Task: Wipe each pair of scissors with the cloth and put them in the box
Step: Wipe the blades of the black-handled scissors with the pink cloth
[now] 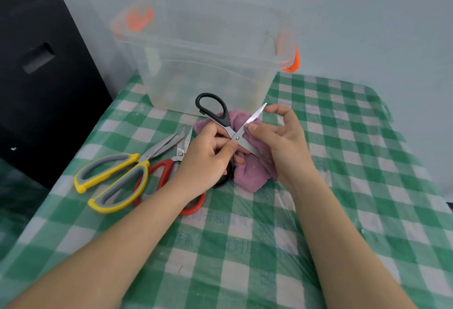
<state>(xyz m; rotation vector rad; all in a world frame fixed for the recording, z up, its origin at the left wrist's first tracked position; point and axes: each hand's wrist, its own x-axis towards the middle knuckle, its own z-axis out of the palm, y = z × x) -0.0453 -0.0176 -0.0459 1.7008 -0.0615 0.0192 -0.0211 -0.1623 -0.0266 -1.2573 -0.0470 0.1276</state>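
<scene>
A person's left hand (208, 151) grips the black-handled scissors (221, 118), blades spread, at the pivot, while the right hand (282, 137) pinches the purple cloth (250, 171) against one blade. Wiping appears under way; next, likely closing them and lifting into the clear box (203, 63) beyond. Yellow scissors (117, 178) and red scissors (166, 176) wait at left.

Faint blue print on the tablecloth (367, 137) is too blurred to read.

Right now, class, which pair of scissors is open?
The black-handled scissors, held in both hands with blades spread; the yellow-handled and red-handled pairs lie closed.
</scene>
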